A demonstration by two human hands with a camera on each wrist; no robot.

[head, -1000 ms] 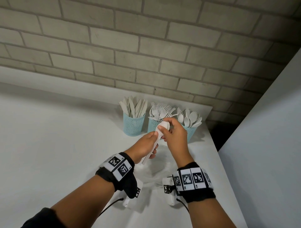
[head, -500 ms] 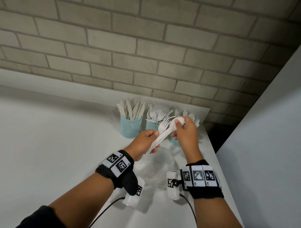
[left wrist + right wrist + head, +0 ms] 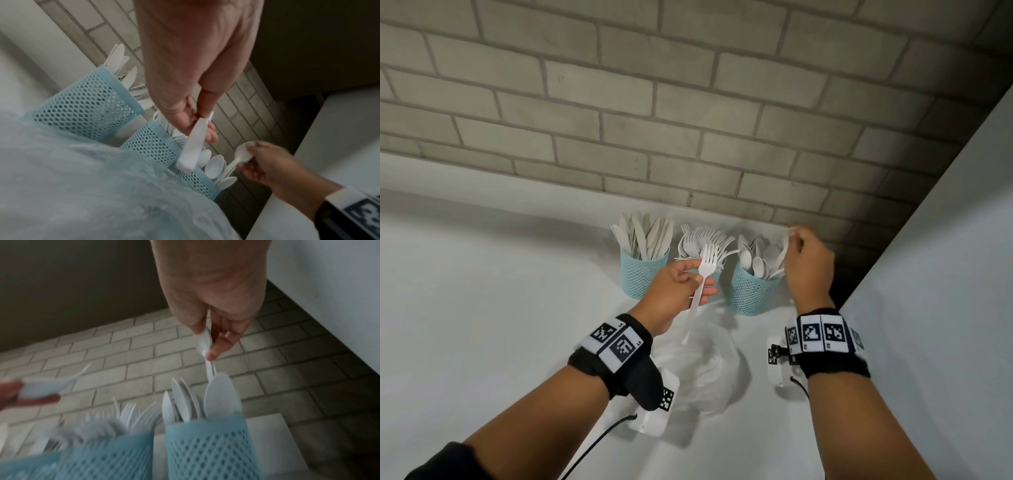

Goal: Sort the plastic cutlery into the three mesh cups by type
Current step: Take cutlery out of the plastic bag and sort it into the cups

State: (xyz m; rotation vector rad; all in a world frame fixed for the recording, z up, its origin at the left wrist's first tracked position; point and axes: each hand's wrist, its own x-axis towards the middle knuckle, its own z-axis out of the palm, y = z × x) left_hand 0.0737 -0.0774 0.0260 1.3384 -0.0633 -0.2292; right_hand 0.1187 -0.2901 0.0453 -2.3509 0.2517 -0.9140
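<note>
A white fork [image 3: 705, 274] was pinched in the left hand [image 3: 676, 291], tines up and handle slanting down, right in front of the middle cup [image 3: 152, 144]. In the left wrist view the fork's handle [image 3: 193, 146] was seen clamped between thumb and fingers, its end hanging just past that cup's rim. And over on the right, a spoon [image 3: 786, 248] was gripped by its bowl in the right hand [image 3: 808, 267], held above the right cup [image 3: 751, 293]. From the right wrist view the spoon [image 3: 204, 340] was seen pinched at the bowl between thumb and fingertips [image 3: 213, 353], its handle pointing down among the spoons already standing in the cup [image 3: 209, 449]; whether its tip was touching them could not be told.

Three blue mesh cups were lined up on the white surface [image 3: 482, 308] against the brick wall [image 3: 688, 120]: knives in the left cup [image 3: 642, 275], forks in the middle, spoons in the right. A crumpled clear plastic bag [image 3: 705, 370] was lying on the surface just in front of the cups, between the two wrists. Marker bands were worn on both wrists, and a white panel [image 3: 945, 308] was standing at the right edge.
</note>
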